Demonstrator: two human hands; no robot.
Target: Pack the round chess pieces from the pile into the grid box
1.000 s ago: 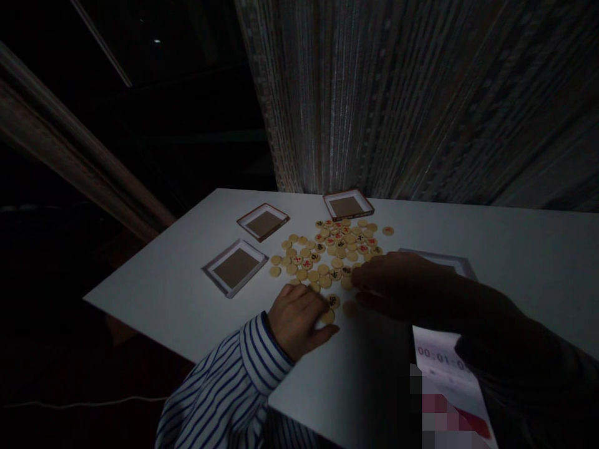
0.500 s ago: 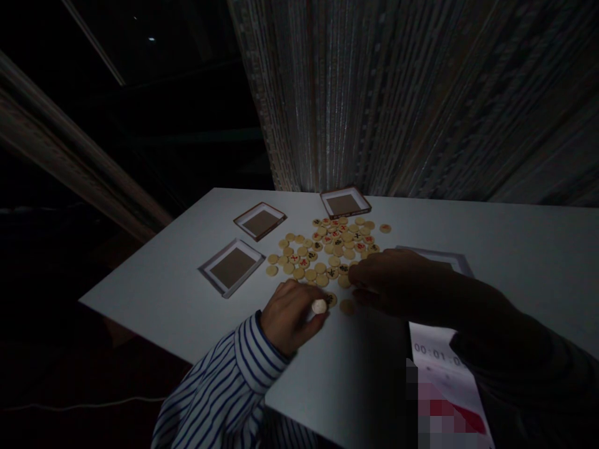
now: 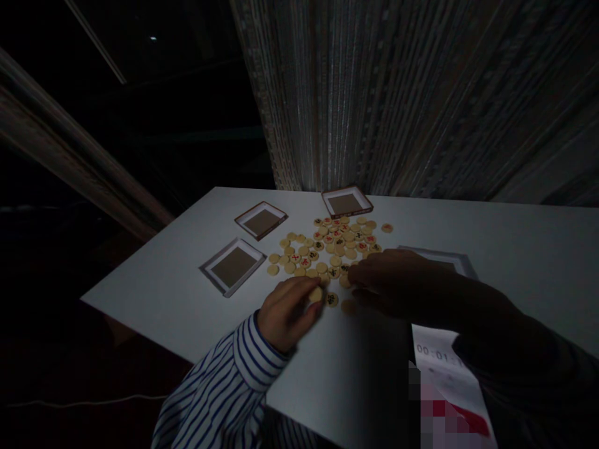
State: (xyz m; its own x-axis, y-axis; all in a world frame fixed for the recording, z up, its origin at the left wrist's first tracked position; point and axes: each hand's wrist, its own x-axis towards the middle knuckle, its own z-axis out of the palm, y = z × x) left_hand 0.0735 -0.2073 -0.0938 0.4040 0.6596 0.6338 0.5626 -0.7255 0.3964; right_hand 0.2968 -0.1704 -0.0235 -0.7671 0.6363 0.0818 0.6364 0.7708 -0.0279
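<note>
Many round wooden Chinese chess pieces (image 3: 344, 237) lie spread over the middle of the white table (image 3: 154, 280), some with red or black characters, others blank side up. My left hand (image 3: 285, 312), in a striped cuff, pinches one Chinese chess piece (image 3: 316, 294) between thumb and fingers at the near edge of the spread. Just right of it lie a piece with a black character (image 3: 332, 300) and a blank one (image 3: 348, 306). In deep shadow, my right hand (image 3: 397, 280) has its fingers bent down at the spread's right edge. What its fingertips hold, if anything, is hidden.
Shallow open boxes stand around the pieces: a grey one (image 3: 228, 293) at left, a brown-rimmed one (image 3: 261, 235) behind it, another (image 3: 349, 214) at the back, and a grey one (image 3: 461, 265) partly behind my right arm. A lit timer screen (image 3: 433, 340) lies below that arm. A curtain (image 3: 365, 93) hangs behind.
The piece in my left hand has turned and moved slightly away from me, from edge-lit to flatter and yellower. My right hand has hardly moved.
</note>
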